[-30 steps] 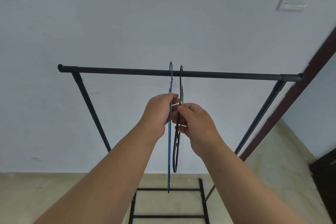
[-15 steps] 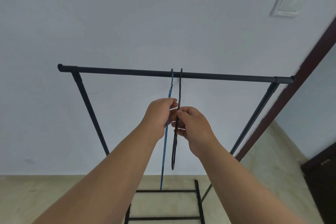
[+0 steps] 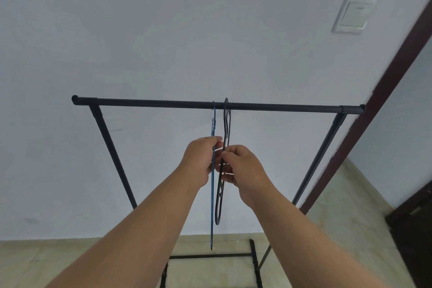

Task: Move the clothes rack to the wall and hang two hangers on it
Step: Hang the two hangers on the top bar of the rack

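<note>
Both hooks sat over the rail (image 3: pixel 268 107), lower than a second earlier. Left hand (image 3: pixel 203 160) fingers pinched the blue hanger (image 3: pixel 212 206), right hand (image 3: pixel 245 168) fingers the black hanger (image 3: pixel 219 196); release remained.

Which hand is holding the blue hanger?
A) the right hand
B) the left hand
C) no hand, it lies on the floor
B: the left hand pinches the blue hanger, whose hook is over the rack's top bar, while the right hand holds the black hanger beside it.
</note>
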